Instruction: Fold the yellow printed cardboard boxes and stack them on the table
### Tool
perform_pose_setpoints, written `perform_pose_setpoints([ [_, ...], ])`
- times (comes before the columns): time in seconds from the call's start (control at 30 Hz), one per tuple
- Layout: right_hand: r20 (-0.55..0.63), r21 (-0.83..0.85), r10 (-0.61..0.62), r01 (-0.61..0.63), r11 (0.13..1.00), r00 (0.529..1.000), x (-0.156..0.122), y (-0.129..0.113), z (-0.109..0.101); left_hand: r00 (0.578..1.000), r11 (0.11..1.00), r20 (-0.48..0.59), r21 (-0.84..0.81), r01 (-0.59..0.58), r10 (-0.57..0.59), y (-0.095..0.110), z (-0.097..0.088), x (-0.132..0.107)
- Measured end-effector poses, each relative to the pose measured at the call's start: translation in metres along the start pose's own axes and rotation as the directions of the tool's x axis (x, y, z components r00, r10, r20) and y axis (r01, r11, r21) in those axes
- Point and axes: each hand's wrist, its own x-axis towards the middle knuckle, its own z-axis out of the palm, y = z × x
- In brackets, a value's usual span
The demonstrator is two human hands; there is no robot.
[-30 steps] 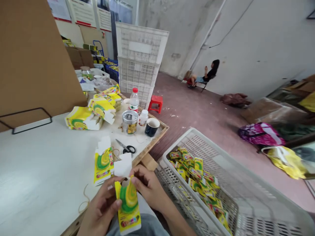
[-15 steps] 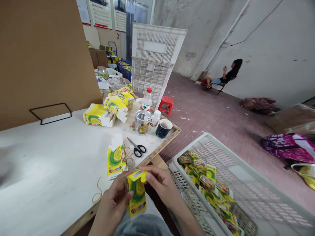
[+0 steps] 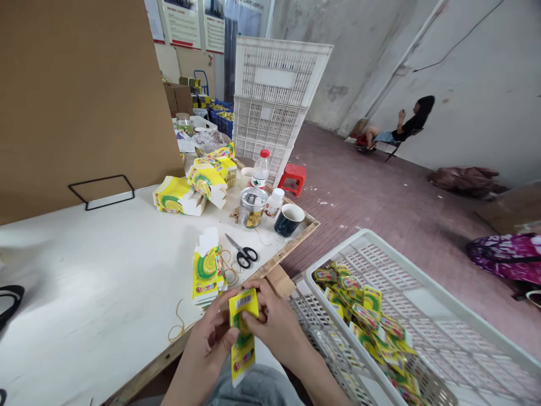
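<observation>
I see a white bench (image 3: 105, 270) above a reddish floor (image 3: 338, 186) and grey wall (image 3: 321, 34); near the bench's wooden edge (image 3: 287, 251), my left fingers (image 3: 229, 338) and right fingers (image 3: 250, 321) both clamp the yellow barcoded carton (image 3: 244, 341) between them.

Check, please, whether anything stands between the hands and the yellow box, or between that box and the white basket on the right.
Nothing visible separates the left hand or right hand from the yellow box; both touch it. Toward the white basket, the right hand and forearm lie between, then the basket's near rim.
</observation>
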Motion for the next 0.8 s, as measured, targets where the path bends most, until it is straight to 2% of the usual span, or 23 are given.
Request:
perform_pose_setpoints([
  [0.07, -0.012, 0.023, -0.018, 0.019, 1.000, 1.000, 0.000, 0.003, -0.003, 0.997, 0.999, -0.073, -0.037, 0.009, -0.011, 0.004, 0.003, 0.000],
  [0.13, -0.029, 0.122, -0.096, 0.099, 0.988, 0.995, 0.000, 0.007, -0.007, 0.991, 0.992, -0.128, -0.124, 0.020, -0.036, 0.007, 0.006, -0.001],
  [0.2, -0.064, 0.260, -0.157, 0.168, 0.951, 0.986, -0.001, 0.011, -0.009, 0.992, 0.980, -0.112, -0.198, 0.030, -0.053, 0.007, 0.009, 0.000],
  [0.27, -0.103, 0.370, -0.160, 0.187, 0.910, 0.982, -0.002, 0.014, -0.007, 0.998, 0.977, -0.053, -0.211, 0.033, -0.046, 0.005, 0.012, 0.001],
  [0.37, -0.175, 0.417, -0.153, 0.214, 0.883, 0.973, -0.005, 0.012, -0.003, 1.000, 0.997, 0.005, -0.079, -0.008, 0.008, -0.003, 0.015, 0.003],
  [0.47, -0.241, 0.282, -0.220, 0.285, 0.916, 0.945, -0.013, 0.011, -0.017, 0.991, 0.971, -0.025, 0.203, -0.124, 0.132, -0.007, 0.010, 0.007],
  [0.5, -0.278, 0.152, -0.250, 0.299, 0.942, 0.928, -0.017, 0.013, -0.028, 0.979, 0.929, -0.058, 0.330, -0.168, 0.197, -0.008, 0.005, 0.009],
  [0.53, -0.352, -0.039, -0.290, 0.296, 0.954, 0.890, -0.022, 0.015, -0.042, 0.956, 0.862, -0.101, 0.465, -0.200, 0.276, -0.008, -0.001, 0.012],
  [0.57, -0.488, -0.244, -0.347, 0.257, 0.935, 0.801, -0.026, 0.019, -0.057, 0.920, 0.769, -0.144, 0.604, -0.210, 0.364, -0.009, -0.010, 0.015],
  [0.6, -0.576, -0.414, -0.385, 0.148, 0.898, 0.721, -0.030, 0.024, -0.071, 0.875, 0.664, -0.185, 0.724, -0.186, 0.448, -0.011, -0.020, 0.019],
  [0.63, -0.639, -0.515, -0.413, 0.039, 0.857, 0.649, -0.032, 0.030, -0.084, 0.835, 0.558, -0.200, 0.816, -0.148, 0.513, -0.014, -0.030, 0.024],
  [0.67, -0.667, -0.549, -0.405, -0.046, 0.834, 0.626, -0.034, 0.035, -0.093, 0.827, 0.454, -0.172, 0.884, -0.109, 0.535, -0.017, -0.040, 0.028],
  [0.73, -0.644, -0.509, -0.359, -0.029, 0.860, 0.676, -0.032, 0.042, -0.097, 0.867, 0.310, -0.079, 0.946, -0.089, 0.491, -0.027, -0.055, 0.035],
  [0.77, -0.614, -0.443, -0.311, 0.010, 0.897, 0.725, -0.029, 0.043, -0.090, 0.877, 0.270, -0.059, 0.959, -0.082, 0.476, -0.033, -0.059, 0.037],
  [0.8, -0.558, -0.361, -0.242, 0.031, 0.932, 0.794, -0.025, 0.042, -0.080, 0.878, 0.246, -0.048, 0.966, -0.081, 0.477, -0.038, -0.061, 0.038],
])
